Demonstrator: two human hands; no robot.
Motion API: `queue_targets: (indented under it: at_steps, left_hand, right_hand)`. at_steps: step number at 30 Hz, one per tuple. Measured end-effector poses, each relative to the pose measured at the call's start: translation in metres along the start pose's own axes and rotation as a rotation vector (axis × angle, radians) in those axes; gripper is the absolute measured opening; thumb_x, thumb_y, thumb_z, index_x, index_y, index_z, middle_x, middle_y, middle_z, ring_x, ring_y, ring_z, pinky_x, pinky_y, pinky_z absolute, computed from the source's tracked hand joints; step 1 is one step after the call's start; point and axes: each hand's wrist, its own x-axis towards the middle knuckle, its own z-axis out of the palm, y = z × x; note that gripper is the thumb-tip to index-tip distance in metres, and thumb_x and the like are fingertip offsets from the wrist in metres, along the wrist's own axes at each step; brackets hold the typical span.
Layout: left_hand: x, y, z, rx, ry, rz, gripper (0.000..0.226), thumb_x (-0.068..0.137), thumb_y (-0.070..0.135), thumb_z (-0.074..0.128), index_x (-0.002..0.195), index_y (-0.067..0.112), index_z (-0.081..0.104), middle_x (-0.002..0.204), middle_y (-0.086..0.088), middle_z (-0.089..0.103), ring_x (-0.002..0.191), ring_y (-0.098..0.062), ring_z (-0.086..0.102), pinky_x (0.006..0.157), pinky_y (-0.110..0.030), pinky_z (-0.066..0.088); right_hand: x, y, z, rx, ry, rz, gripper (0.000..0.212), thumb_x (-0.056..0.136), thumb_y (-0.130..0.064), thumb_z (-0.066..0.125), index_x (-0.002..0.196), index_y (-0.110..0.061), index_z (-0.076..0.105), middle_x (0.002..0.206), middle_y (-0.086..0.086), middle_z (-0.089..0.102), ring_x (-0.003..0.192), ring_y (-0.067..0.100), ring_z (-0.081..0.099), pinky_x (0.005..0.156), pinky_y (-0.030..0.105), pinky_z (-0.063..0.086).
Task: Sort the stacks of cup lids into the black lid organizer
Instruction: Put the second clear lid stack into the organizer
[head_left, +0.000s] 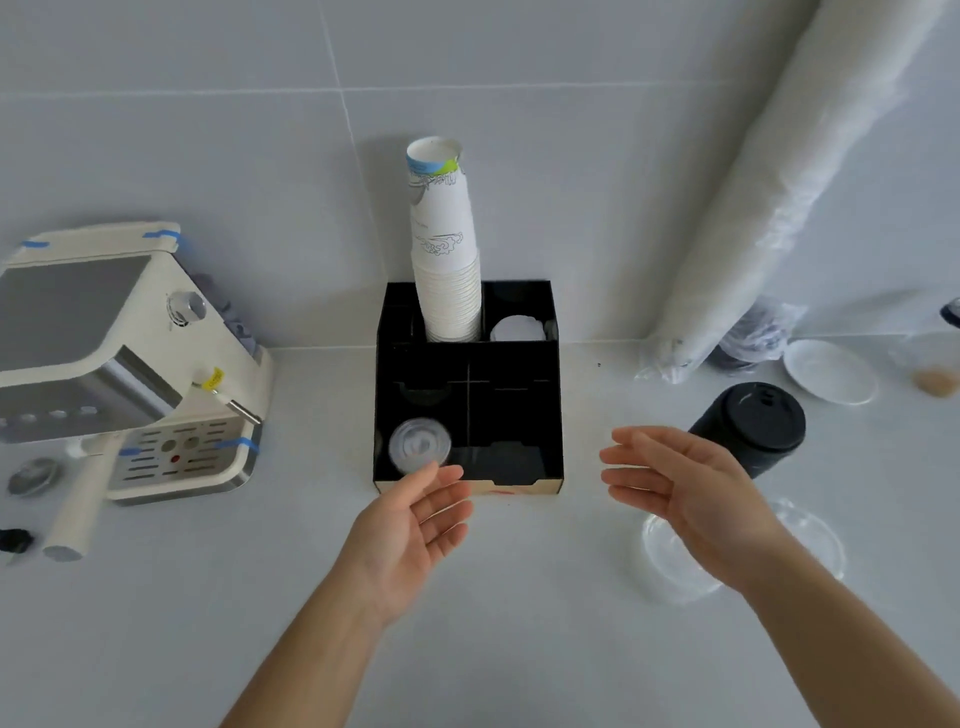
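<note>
The black lid organizer (550, 415) stands at the middle of the white counter. A stack of small clear lids (420, 445) sits in its front left compartment, and white lids (517, 330) lie in its back right one. My left hand (415, 525) hovers open, palm up, just in front of the clear lids. My right hand (685, 488) is open and empty to the right of the organizer. Behind it stands a stack of black lids (753, 423). A stack of large clear lids (675, 566) lies on the counter under my right wrist.
A tall stack of paper cups (447, 260) fills the organizer's back left slot. An espresso machine (124, 364) with a portafilter (78, 509) stands at the left. A long plastic sleeve of cups (769, 182) leans on the wall; a white plate (831, 371) lies far right.
</note>
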Motion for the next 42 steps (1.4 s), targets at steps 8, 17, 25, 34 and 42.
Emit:
queue_targets:
  at_steps: [8, 17, 25, 34, 42]
  left_hand:
    - [0.012, -0.044, 0.05, 0.048, -0.053, -0.119, 0.028, 0.094, 0.028, 0.056, 0.101, 0.006, 0.071, 0.093, -0.01, 0.075, 0.085, -0.023, 0.069, 0.077, -0.034, 0.053]
    - [0.039, -0.105, 0.098, 0.169, -0.015, -0.234, 0.025, 0.094, 0.026, 0.058, 0.105, 0.006, 0.068, 0.102, -0.013, 0.073, 0.091, -0.025, 0.069, 0.077, -0.034, 0.052]
    - [0.058, -0.142, 0.14, 0.522, -0.057, -0.205, 0.039, 0.09, 0.031, 0.065, 0.126, 0.017, 0.057, 0.128, 0.0, 0.058, 0.128, -0.02, 0.05, 0.11, -0.039, 0.038]
    - [0.064, -0.157, 0.17, 0.612, -0.103, -0.188, 0.028, 0.093, 0.017, 0.058, 0.12, 0.022, 0.062, 0.102, 0.011, 0.067, 0.089, 0.0, 0.059, 0.065, -0.016, 0.044]
    - [0.07, -0.155, 0.168, 0.564, -0.103, -0.198, 0.027, 0.09, 0.013, 0.056, 0.114, 0.018, 0.067, 0.113, -0.003, 0.069, 0.103, -0.014, 0.062, 0.082, -0.028, 0.051]
  right_hand:
    - [-0.039, 0.019, -0.102, 0.083, 0.165, 0.003, 0.071, 0.053, -0.049, 0.088, 0.106, -0.004, 0.074, 0.105, 0.019, 0.078, 0.095, 0.03, 0.076, 0.074, 0.03, 0.064]
    - [-0.044, 0.07, -0.151, 0.147, 0.311, 0.223, 0.019, 0.098, -0.016, 0.059, 0.105, -0.005, 0.073, 0.111, 0.015, 0.076, 0.105, 0.031, 0.071, 0.093, 0.045, 0.055]
    - [-0.021, 0.104, -0.144, -0.017, 0.21, 0.311, 0.012, 0.096, -0.027, 0.064, 0.107, -0.026, 0.065, 0.125, 0.002, 0.065, 0.114, 0.018, 0.061, 0.101, 0.04, 0.051]
    - [0.001, 0.126, -0.138, 0.009, 0.139, 0.456, 0.066, 0.085, -0.039, 0.075, 0.143, -0.019, 0.051, 0.135, 0.0, 0.06, 0.122, 0.021, 0.056, 0.098, 0.039, 0.049]
    - [0.007, 0.134, -0.14, 0.111, 0.181, 0.497, 0.058, 0.086, -0.025, 0.076, 0.139, -0.014, 0.054, 0.132, 0.004, 0.062, 0.123, 0.024, 0.057, 0.105, 0.045, 0.047]
